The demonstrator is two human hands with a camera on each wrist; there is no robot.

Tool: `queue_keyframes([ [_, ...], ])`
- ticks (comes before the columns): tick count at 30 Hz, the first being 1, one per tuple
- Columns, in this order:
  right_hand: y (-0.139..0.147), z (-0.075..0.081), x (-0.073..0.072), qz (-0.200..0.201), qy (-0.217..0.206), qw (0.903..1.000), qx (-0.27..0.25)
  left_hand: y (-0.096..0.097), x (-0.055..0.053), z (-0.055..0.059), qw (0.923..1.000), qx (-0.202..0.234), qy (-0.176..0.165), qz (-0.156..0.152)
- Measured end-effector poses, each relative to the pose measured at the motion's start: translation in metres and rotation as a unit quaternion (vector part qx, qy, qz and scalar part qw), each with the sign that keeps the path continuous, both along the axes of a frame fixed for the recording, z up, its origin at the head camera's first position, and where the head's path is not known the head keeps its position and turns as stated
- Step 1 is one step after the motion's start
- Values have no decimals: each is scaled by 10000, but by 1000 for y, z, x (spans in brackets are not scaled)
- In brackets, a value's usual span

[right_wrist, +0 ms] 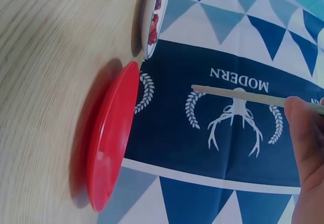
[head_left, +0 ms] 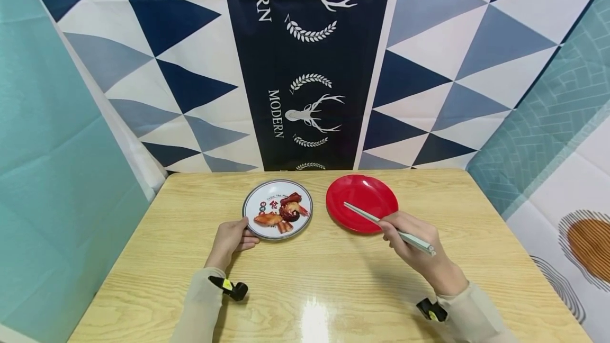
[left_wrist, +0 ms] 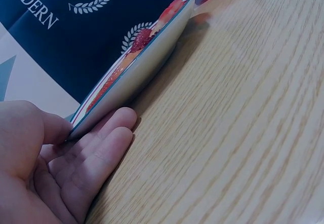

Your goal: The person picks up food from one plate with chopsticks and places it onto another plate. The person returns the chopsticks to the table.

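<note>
A white plate [head_left: 257, 205] with a dark rim and printed lettering carries several brown and orange pieces of cooked food [head_left: 286, 210]. At its near left edge my left hand [head_left: 232, 240] grips it, thumb at the rim and fingers underneath, as the left wrist view shows. My right hand [head_left: 419, 242] holds a pair of pale green chopsticks [head_left: 364, 214], tips pointing up and left. Those tips are above the red plate [head_left: 348, 218], which shows no food on it. In the right wrist view the chopsticks [right_wrist: 238, 95] have nothing between their tips.
Both plates stand toward the back of a light wooden table [head_left: 295, 274]. Behind it hangs a patterned cloth [head_left: 314, 57] with triangles and deer heads. A teal panel [head_left: 62, 173] borders the left side, and patterned cloth [head_left: 572, 184] borders the right.
</note>
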State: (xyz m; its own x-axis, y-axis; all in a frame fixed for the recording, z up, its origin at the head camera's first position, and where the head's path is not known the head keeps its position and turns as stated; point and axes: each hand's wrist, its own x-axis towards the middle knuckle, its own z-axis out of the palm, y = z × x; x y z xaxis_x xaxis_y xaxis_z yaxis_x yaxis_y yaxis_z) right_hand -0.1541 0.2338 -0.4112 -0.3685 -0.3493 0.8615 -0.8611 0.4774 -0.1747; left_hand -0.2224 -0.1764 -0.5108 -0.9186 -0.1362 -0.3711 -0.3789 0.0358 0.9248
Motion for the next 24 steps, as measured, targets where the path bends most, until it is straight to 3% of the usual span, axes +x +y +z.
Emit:
queue_keyframes([
  [14,3,-2,1,59,165,9998,94,0,1,2,10000,-27,30,-45],
  [24,5,-5,2,106,140,9988,459,-1,2,2,10000,-4,39,-52],
])
